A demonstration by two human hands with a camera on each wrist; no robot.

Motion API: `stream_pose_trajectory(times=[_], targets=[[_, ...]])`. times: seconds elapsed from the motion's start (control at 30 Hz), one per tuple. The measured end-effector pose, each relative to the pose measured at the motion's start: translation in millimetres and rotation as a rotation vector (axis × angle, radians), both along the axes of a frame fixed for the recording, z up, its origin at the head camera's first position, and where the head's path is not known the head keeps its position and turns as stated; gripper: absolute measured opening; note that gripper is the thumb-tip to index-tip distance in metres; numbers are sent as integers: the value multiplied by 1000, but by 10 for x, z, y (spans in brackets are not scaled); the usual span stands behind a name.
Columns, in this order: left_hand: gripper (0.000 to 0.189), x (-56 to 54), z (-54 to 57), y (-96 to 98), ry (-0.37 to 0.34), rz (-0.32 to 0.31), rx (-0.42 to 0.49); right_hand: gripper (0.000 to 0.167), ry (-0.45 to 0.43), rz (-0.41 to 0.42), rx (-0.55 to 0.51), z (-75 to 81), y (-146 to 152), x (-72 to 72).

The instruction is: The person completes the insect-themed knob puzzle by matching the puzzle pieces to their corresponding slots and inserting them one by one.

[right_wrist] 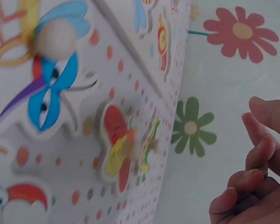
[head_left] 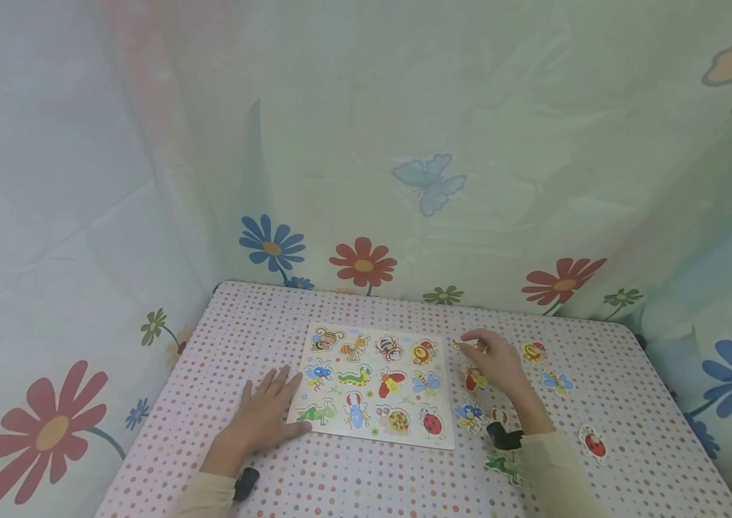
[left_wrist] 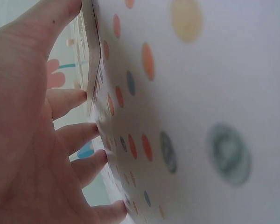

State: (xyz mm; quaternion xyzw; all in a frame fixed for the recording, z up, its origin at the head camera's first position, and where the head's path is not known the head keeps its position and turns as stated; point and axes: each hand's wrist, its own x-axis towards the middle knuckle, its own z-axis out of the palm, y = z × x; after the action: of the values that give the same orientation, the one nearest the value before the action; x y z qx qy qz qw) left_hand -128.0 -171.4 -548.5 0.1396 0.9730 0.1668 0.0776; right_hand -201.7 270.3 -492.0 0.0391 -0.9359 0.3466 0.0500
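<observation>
My left hand (head_left: 265, 414) lies at the left edge of a puzzle board (head_left: 372, 435) printed with insects. In the left wrist view its fingers (left_wrist: 86, 168) are spread, tips down on the dotted tablecloth and along the board's side. Over loose pieces right of the board hovers my right hand (head_left: 502, 367), fingers loosely bent and nothing in them. Nearest below it are a green caterpillar piece (head_left: 456, 344) and a red-and-yellow bug piece (head_left: 474, 378). The right wrist view shows a blue mosquito piece (right_wrist: 51, 95) with a round wooden knob.
More loose pieces lie right of the board: a dragonfly (head_left: 557, 383), a round red bug (head_left: 535, 352), a ladybug (head_left: 594, 444), a grasshopper (head_left: 500, 466) and a beetle (head_left: 499, 415) partly behind the right wrist's black camera (head_left: 504, 436). A flowered curtain (head_left: 340, 180) hangs behind the table.
</observation>
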Motion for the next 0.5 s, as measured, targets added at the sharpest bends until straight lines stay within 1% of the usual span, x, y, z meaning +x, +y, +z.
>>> stream_pose_trajectory(times=[0.07,0.23,0.37,0.5], targets=[[98,1,2,3,2,-1,8,28,0,-24,1,-20,72,0],[98,1,5,7,-6,5,6,32,-40,-95,-19,-62,228,-12],[97,5,4,5,-4,3,3,33,-13,-157,-13,-102,343,-21],[98,3,0,4,-6,4,1,34,7,-251,0,-141,464,-39]])
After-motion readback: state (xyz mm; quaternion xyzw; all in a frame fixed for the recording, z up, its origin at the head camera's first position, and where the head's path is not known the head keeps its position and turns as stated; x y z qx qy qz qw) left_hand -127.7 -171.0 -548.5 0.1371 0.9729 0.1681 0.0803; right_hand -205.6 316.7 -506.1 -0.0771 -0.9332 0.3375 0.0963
